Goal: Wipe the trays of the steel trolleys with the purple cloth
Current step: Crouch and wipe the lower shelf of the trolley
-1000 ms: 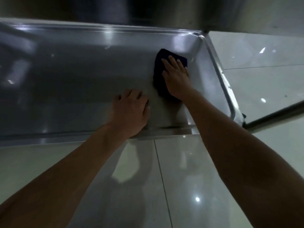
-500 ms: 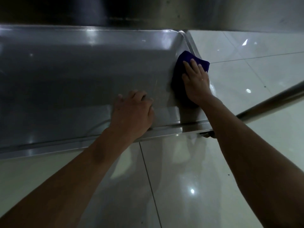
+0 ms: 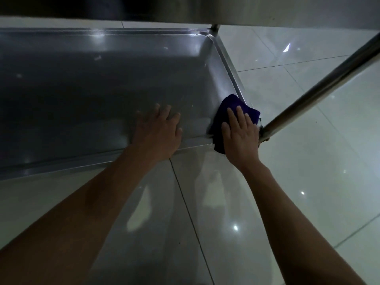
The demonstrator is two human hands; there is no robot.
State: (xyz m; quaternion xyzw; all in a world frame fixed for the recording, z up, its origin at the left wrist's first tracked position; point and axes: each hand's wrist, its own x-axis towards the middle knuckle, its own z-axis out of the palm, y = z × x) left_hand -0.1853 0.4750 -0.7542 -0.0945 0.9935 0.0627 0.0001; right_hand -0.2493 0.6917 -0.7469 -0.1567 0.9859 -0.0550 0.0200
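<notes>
A steel trolley tray [image 3: 86, 95] fills the upper left of the head view, low above the floor. The purple cloth [image 3: 232, 109] lies over the tray's near right corner, partly hanging off the rim. My right hand [image 3: 239, 136] presses flat on the cloth with straight fingers. My left hand [image 3: 157, 132] rests flat on the tray bottom near the front rim, fingers spread, a short gap left of the cloth.
A steel trolley post [image 3: 320, 85] rises diagonally from the tray's near right corner to the upper right. Another post [image 3: 214, 27] stands at the far right corner. An upper shelf edge [image 3: 267, 11] overhangs at the top. Glossy floor tiles [image 3: 308, 182] surround the trolley.
My right hand slid the cloth along the tray's right rim from the far end down to the near right corner. My left hand's fingers uncurled to lie flat on the tray.
</notes>
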